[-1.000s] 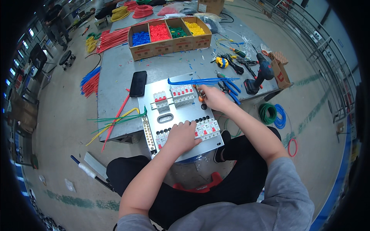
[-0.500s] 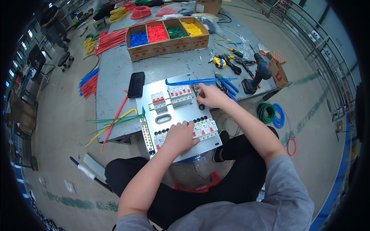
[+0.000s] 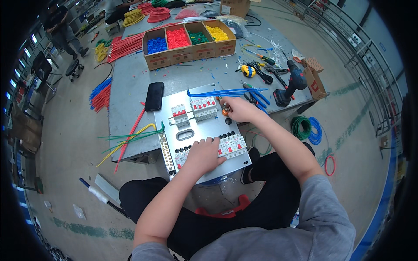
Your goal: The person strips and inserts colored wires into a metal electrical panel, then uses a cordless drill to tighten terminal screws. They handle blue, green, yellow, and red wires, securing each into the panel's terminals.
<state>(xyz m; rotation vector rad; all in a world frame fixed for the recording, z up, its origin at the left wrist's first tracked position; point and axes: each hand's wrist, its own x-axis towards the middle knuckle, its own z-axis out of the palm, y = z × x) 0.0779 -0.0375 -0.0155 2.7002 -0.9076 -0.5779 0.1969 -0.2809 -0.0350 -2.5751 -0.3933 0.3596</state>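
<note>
At the near edge of the tabletop (image 3: 124,89), a silver metal panel (image 3: 210,131), its near part reaching past the edge. Left grip (image 3: 203,155), a bare hand, laid over the panel's near part, across a row of breakers (image 3: 231,146) with red switches, fingers slightly spread. Right grip (image 3: 237,108) at the panel's far right side, fingertips bunched close at a small orange part (image 3: 225,111); impossible to tell whether pinching or only touching. On the panel's far half, a larger breaker block (image 3: 203,108) and, towards the panel's left, a smaller breaker block (image 3: 179,115). Along the panel's left edge, a brass terminal strip (image 3: 166,152). Across the panel's far edge, blue wires (image 3: 226,92). Just beside the panel's far left corner, a black phone (image 3: 154,96). Right of the panel, a drill (image 3: 292,82). Beyond the panel, well apart, a four-compartment cardboard box (image 3: 179,57) of coloured pieces.
</note>
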